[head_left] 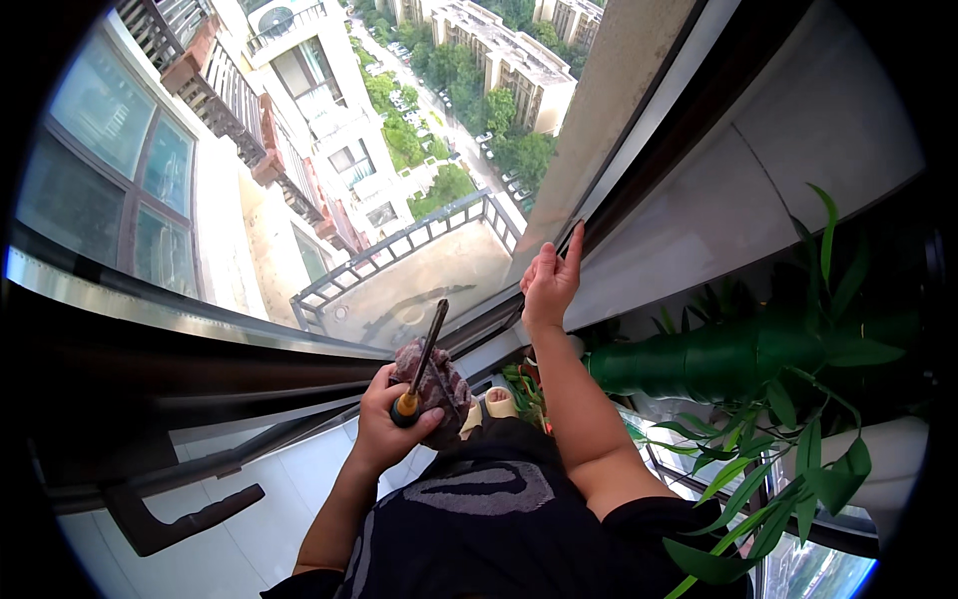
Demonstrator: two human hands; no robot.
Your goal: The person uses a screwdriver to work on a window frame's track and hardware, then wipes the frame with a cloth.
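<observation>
My left hand (pixel 384 419) is closed around a screwdriver (pixel 427 347) and a crumpled purplish-brown cloth (pixel 447 391). The screwdriver has a yellow and black handle, and its dark shaft points up and away from me. My right hand (pixel 551 288) reaches to the dark window frame (pixel 607 205). Its index finger is stretched along the frame's edge and the thumb stands apart from it, while the other fingers are curled and partly hidden. A thin dark edge shows between thumb and index finger; I cannot tell whether it belongs to the frame.
An open window sash with a dark handle (pixel 180 519) is at the lower left. On the right, a green wrapped pipe (pixel 689 364) and leafy vines (pixel 798 469) come close to my right arm. Beyond the window, a railing (pixel 399 250) borders a ledge high above a street.
</observation>
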